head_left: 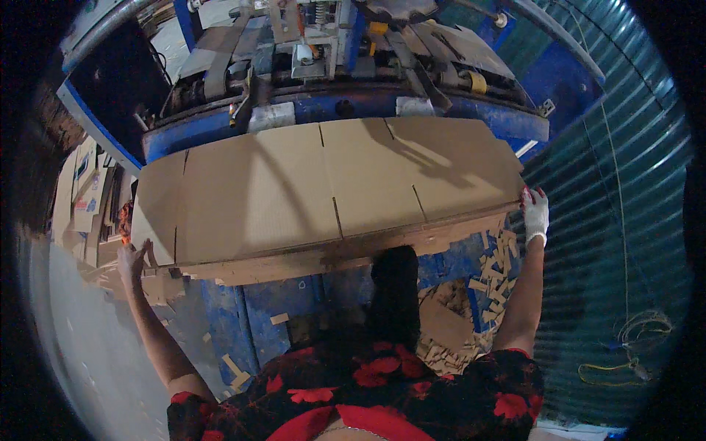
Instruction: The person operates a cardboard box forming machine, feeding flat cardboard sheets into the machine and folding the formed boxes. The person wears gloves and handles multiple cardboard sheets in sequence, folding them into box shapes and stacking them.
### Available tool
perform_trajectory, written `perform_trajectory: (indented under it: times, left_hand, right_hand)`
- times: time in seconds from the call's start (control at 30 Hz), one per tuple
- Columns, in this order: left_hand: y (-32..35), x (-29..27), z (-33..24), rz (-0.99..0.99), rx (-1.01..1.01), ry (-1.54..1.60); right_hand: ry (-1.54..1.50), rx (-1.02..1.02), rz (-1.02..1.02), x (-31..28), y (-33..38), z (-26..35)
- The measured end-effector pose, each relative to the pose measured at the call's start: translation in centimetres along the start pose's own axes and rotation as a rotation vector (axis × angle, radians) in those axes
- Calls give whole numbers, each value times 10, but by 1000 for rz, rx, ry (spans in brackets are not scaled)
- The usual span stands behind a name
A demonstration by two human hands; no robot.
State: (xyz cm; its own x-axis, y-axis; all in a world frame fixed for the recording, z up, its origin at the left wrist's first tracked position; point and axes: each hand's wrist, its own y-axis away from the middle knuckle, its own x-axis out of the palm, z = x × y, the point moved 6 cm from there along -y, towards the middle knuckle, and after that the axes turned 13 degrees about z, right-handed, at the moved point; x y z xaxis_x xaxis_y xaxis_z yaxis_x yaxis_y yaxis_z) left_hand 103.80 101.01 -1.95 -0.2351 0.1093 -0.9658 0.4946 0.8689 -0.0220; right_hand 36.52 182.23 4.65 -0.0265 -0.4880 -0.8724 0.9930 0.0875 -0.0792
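Note:
A long brown cardboard sheet (294,187) with several cut slots lies across the stack in front of me. Its left front corner is pinched by my left hand (133,259), which looks bare, with something orange just behind the fingers. At the opposite end, my right hand (536,215), in a white glove with red fingertips, is closed around the sheet's right edge. Under the sheet, the edges of more cardboard (294,273) show along the front. Where my fingers curl beneath the sheet, they are hidden.
Beyond the sheet stands a blue machine (323,110) with belts and rollers. Cardboard offcuts (496,275) are heaped at the lower right, near a corrugated green wall (610,213). Stacked flat cardboard (88,195) stands at the left. A yellow cord (610,375) hangs at the lower right.

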Motion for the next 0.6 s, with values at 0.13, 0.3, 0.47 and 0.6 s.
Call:
perform_trajectory:
  times: [0.13,0.3,0.47,0.6]
  left_hand:
    - [14,-29,-26,86,-22,-81]
    - [50,-69,-87,-142,36,303]
    - [94,-25,-157,-4,152,1395]
    - [100,6,-195,11,155,1243]
  right_hand:
    - [-689,-223,-152,-16,12,31]
    - [-1726,-314,67,2,56,94]
    - [-1665,-212,235,103,108,136]
    - [-1515,-204,201,91,122,137]
